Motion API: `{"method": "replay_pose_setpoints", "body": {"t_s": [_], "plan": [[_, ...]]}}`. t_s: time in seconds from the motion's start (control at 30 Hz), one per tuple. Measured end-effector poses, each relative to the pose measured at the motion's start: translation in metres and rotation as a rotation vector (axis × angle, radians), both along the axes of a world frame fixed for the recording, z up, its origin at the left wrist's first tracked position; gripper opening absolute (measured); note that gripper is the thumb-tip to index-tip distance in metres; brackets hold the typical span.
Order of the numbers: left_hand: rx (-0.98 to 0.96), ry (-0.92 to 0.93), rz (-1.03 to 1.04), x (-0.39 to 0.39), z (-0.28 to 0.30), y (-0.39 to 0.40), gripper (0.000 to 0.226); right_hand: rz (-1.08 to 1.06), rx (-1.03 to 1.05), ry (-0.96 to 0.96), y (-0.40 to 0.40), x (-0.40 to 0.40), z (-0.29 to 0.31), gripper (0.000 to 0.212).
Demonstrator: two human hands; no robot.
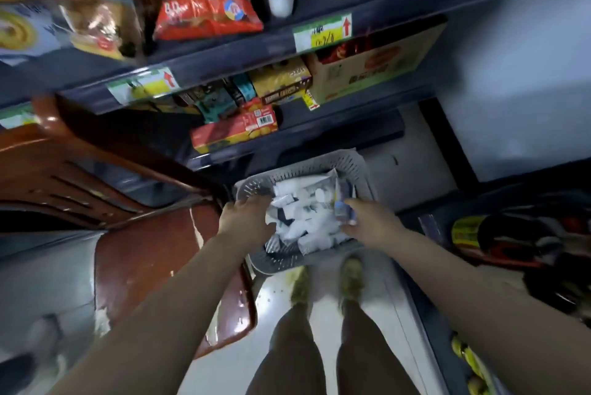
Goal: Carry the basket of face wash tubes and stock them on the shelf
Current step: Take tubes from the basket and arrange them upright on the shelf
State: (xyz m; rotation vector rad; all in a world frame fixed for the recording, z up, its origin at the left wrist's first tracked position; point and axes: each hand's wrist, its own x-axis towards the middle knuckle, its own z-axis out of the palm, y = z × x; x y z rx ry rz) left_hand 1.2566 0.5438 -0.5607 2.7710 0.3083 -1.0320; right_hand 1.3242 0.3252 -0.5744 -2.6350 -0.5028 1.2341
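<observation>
Grey perforated plastic basket (358, 164) standing on the pale floor (323, 308) just in front of the person's shoes, filled with a loose heap of white face wash tubes (303, 218). The left hand (244, 218) lies at the basket's left rim with fingers reaching onto the tubes; whether its grip holds anything cannot be told through the blur. The right hand (367, 220), at the right rim, has its grip closed round a bluish tube (343, 202). A brown plastic chair (134, 234) stands to the left. Dark blue shelves (243, 58) ahead carry a red snack bag (208, 10), boxes and price labels.
</observation>
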Motion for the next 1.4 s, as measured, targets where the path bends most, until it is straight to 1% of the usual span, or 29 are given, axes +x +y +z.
{"method": "replay_pose_setpoints", "body": {"t_s": [0.07, 0.2, 0.3, 0.37, 0.43, 0.57, 0.67, 0.77, 0.9, 0.97, 1.0, 1.07, 1.1, 1.17, 1.23, 1.27, 1.33, 1.4], "plan": [[-0.024, 0.012, 0.046, 0.003, -0.032, -0.005, 0.052, -0.066, 0.027, 0.054, -0.005, 0.003, -0.033, 0.056], [-0.093, 0.041, 0.139, 0.009, -0.099, -0.018, 0.046, -0.142, 0.014, 0.137, -0.011, 0.009, -0.103, 0.053], [-0.145, 0.065, 0.214, 0.013, -0.150, -0.031, 0.053, -0.233, 0.011, 0.178, -0.013, 0.013, -0.151, 0.057], [-0.179, 0.090, 0.266, 0.015, -0.187, -0.038, 0.053, -0.253, 0.004, 0.183, -0.012, 0.016, -0.185, 0.054], [-0.210, 0.099, 0.308, 0.017, -0.220, -0.044, 0.053, -0.260, 0.004, 0.157, -0.009, 0.020, -0.216, 0.050], [-0.245, 0.065, 0.385, 0.027, -0.275, -0.052, 0.054, -0.344, 0.001, 0.089, 0.003, 0.027, -0.265, 0.049], [-0.277, 0.021, 0.403, 0.040, -0.306, -0.057, 0.048, -0.362, -0.038, 0.011, 0.011, 0.032, -0.292, 0.044], [-0.342, 0.044, 0.422, 0.048, -0.327, -0.066, 0.042, -0.276, -0.106, -0.107, 0.015, 0.039, -0.310, 0.044], [-0.281, 0.040, 0.433, 0.049, -0.343, -0.072, 0.050, -0.157, -0.229, -0.180, 0.020, 0.046, -0.323, 0.047], [-0.301, 0.048, 0.472, 0.049, -0.344, -0.072, 0.052, -0.084, -0.247, -0.201, 0.022, 0.048, -0.325, 0.043], [-0.320, 0.056, 0.489, 0.049, -0.343, -0.072, 0.051, -0.085, -0.242, -0.194, 0.023, 0.048, -0.323, 0.043], [-0.343, 0.087, 0.491, 0.048, -0.336, -0.072, 0.048, -0.173, -0.201, -0.110, 0.020, 0.049, -0.319, 0.046], [-0.349, 0.108, 0.485, 0.045, -0.331, -0.072, 0.047, -0.258, -0.165, -0.048, 0.016, 0.050, -0.316, 0.046], [-0.360, 0.138, 0.494, 0.039, -0.321, -0.069, 0.044, -0.438, -0.077, 0.067, 0.008, 0.047, -0.305, 0.040], [-0.388, 0.162, 0.569, 0.030, -0.307, -0.063, 0.045, -0.534, 0.022, 0.134, 0.002, 0.041, -0.292, 0.032], [-0.412, 0.168, 0.624, 0.026, -0.299, -0.060, 0.046, -0.572, 0.086, 0.158, 0.000, 0.038, -0.284, 0.034], [-0.470, 0.171, 0.709, 0.019, -0.279, -0.052, 0.048, -0.694, 0.212, 0.212, 0.000, 0.032, -0.267, 0.044], [-0.564, 0.163, 0.765, 0.014, -0.253, -0.044, 0.041, -0.854, 0.328, 0.266, 0.003, 0.028, -0.248, 0.051]]}}
